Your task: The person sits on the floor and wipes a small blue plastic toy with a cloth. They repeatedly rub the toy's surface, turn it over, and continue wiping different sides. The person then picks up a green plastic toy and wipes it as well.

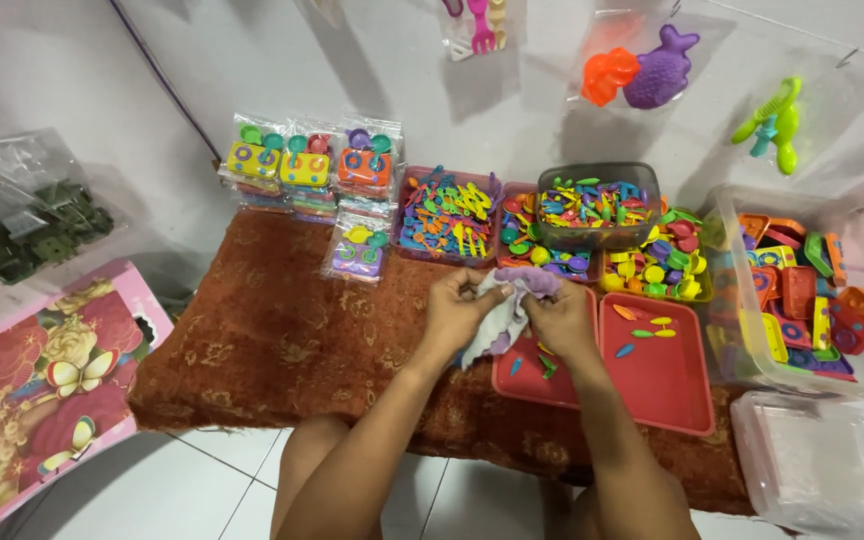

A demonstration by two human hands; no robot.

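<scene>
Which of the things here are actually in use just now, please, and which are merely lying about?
In use: left hand, right hand, pale cloth, red trays.

Lying about: sealed toy packets, bins of small toys, clear tub, pink box.

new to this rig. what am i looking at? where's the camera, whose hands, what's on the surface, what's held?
There is one picture, from a camera worn on a person's head, looking down. No machine: the two bare hands are that person's own. The left hand and right hand together hold a pale, crumpled cloth or bag with something purple at its top, above a low table with a rust-brown patterned cover. On it lie two red trays with a few small coloured pieces, several tubs of small bright plastic toys, and sealed toy packets. A clear bin of bigger pieces stands at the right.
</scene>
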